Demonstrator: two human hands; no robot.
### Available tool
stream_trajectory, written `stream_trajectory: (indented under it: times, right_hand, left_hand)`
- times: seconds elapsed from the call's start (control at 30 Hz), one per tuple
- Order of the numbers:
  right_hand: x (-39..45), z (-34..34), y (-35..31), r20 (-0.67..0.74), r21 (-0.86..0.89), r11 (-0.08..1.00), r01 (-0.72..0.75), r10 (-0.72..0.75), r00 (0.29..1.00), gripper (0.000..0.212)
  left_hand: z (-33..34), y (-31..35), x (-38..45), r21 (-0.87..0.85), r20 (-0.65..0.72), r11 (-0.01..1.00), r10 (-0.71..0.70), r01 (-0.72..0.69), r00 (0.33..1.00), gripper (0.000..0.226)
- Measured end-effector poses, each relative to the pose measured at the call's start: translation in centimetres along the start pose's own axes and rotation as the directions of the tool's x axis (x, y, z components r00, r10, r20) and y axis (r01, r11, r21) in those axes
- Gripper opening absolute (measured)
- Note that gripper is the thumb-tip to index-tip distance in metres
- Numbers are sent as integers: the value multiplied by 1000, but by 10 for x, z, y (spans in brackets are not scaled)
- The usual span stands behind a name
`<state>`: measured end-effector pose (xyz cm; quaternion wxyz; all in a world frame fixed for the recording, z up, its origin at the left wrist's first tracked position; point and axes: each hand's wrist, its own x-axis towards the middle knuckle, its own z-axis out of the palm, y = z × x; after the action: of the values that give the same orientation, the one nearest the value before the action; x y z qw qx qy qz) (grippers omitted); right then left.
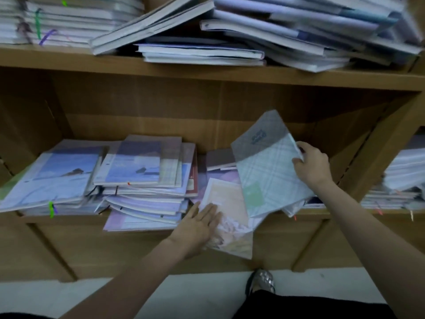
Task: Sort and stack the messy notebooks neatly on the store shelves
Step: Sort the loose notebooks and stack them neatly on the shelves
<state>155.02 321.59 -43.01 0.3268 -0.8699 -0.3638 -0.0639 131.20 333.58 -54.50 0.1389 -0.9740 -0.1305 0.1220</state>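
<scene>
My right hand (311,165) grips the right edge of a plaid notebook (269,171) with a grey top band, lifted and tilted above the middle shelf. My left hand (197,226) lies flat with straight fingers against a peach and pink notebook (230,217) that hangs over the shelf's front edge. To the left, a stack of blue and lilac notebooks (142,178) lies skewed, and another blue-covered pile (53,178) sits at the far left. A brownish notebook (220,158) lies behind the plaid one.
The upper shelf (161,67) carries leaning, messy piles of notebooks (276,33). A side compartment at the right holds more stacks (400,180). The wooden divider (372,162) stands close to my right hand. A shoe (262,280) shows on the white floor below.
</scene>
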Motion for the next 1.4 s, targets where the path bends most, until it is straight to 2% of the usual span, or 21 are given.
stream_trajectory:
  times: [0.07,0.13,0.3,0.4,0.47,0.5,0.57,0.6,0.63,0.67,0.7,0.73,0.8,0.87,0.93,1.0,1.07,1.17,1.23,1.33,1.4]
  right_hand:
    - [-5,-13,6,-27,65,996,-61,63,998,42]
    - [-10,-24,11,-49,124,987,-97,104,993,43]
    - [-10,-43,4,-67,207,975,-82,97,993,42]
    - [-4,-37,-1,-43,480,858,-181,229,972,42]
    - [-1,-22,-3,26,670,698,-255,320,947,45]
    - [1,-12,-5,58,717,636,-284,351,934,46]
    - [1,18,-6,110,667,660,-346,371,922,41]
    - [-1,35,-5,150,538,752,-380,358,922,37]
    - [-5,53,-4,212,342,853,-394,339,917,33]
    - [-9,68,-5,277,118,925,-361,318,907,33]
    - [-13,81,-9,308,-107,954,-279,299,903,35]
    - [-17,89,-16,300,-297,935,-193,283,911,38]
    - [-22,99,-45,217,-481,876,-25,147,965,37]
    - [-25,107,-86,227,-376,922,88,0,974,37]
    - [-27,120,-127,408,-19,996,86,-71,910,41]
    - [-34,134,-162,586,249,968,-15,-138,798,47]
    - [-39,144,-182,659,321,938,-131,-122,742,44]
    - [-36,159,-186,652,420,858,-296,-58,756,22]
    - [-30,166,-178,643,457,798,-393,9,766,25]
    - [-30,160,-163,628,492,763,-419,22,778,20]
    - [-33,150,-150,632,521,735,-434,10,775,33]
  left_hand:
    - [-3,-5,4,18,-226,998,64,-61,972,65]
    - [-10,-20,4,36,-444,995,95,-88,891,33]
    - [-48,-63,-9,71,-715,996,86,-51,694,51]
    - [-45,-95,-23,33,-779,996,-28,87,626,51]
    - [-38,-116,-34,-79,-751,972,-205,222,628,45]
    - [-36,-125,-38,-141,-678,946,-307,291,668,49]
    - [-29,-138,-48,-185,-342,879,-477,440,810,58]
    - [-25,-142,-53,-185,-125,857,-506,481,853,59]
    - [-24,-146,-58,-232,95,828,-503,510,859,66]
    - [-22,-150,-60,-318,219,792,-475,522,853,75]
    - [-21,-154,-62,-414,237,748,-462,519,855,79]
    - [-17,-161,-62,-504,187,702,-480,503,857,74]
    - [-10,-180,-64,-599,100,602,-598,528,795,56]
    - [-2,-194,-66,-610,172,450,-728,652,664,54]
    - [1,-198,-65,-569,247,381,-766,728,594,57]
    - [-3,-195,-63,-556,221,392,-781,733,585,52]
    - [-13,-190,-63,-556,214,377,-796,741,566,56]
    - [-13,-180,-60,-584,234,354,-788,731,569,56]
    - [-11,-162,-55,-675,198,345,-767,652,611,47]
    - [-11,-136,-46,-769,123,345,-746,539,654,54]
    - [-12,-125,-46,-864,113,243,-759,440,641,64]
